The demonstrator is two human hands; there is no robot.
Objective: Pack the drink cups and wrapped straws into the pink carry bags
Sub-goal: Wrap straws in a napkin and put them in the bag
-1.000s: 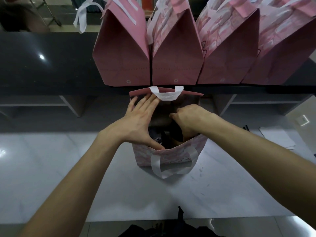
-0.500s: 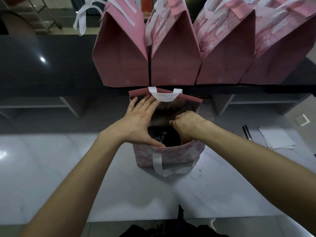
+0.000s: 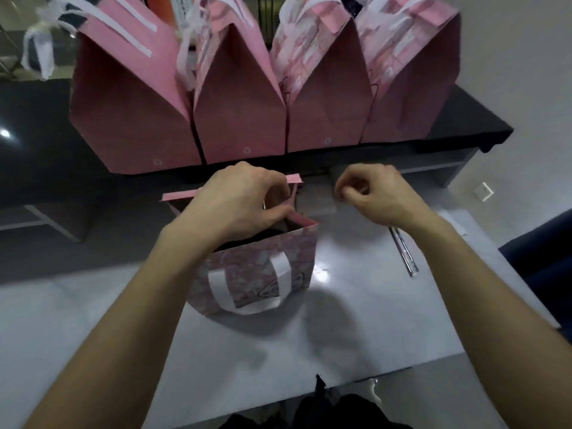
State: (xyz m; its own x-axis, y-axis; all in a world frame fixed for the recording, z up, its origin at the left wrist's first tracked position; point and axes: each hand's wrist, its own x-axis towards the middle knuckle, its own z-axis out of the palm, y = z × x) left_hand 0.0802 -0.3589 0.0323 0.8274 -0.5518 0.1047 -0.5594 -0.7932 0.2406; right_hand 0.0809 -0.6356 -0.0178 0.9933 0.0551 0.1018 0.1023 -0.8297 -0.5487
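Observation:
An open pink carry bag (image 3: 260, 267) with white handles stands on the pale table, its dark inside mostly hidden. My left hand (image 3: 244, 199) is over its mouth, fingers curled round the top edge near the far side. My right hand (image 3: 371, 196) hovers to the right of the bag, outside it, with fingers curled and nothing visible in them. Two wrapped straws (image 3: 404, 253) lie on the table under my right wrist. No drink cup shows.
Several closed pink bags (image 3: 241, 113) stand in a row on the dark counter (image 3: 37, 134) behind. A shelf runs below the counter. White paper (image 3: 455, 221) lies at the right, and the table's front edge (image 3: 402, 371) is near my body.
My right hand has come out of the bag and moved right. My left hand went from flat on the rim to curled round the top edge. The bag has turned slightly.

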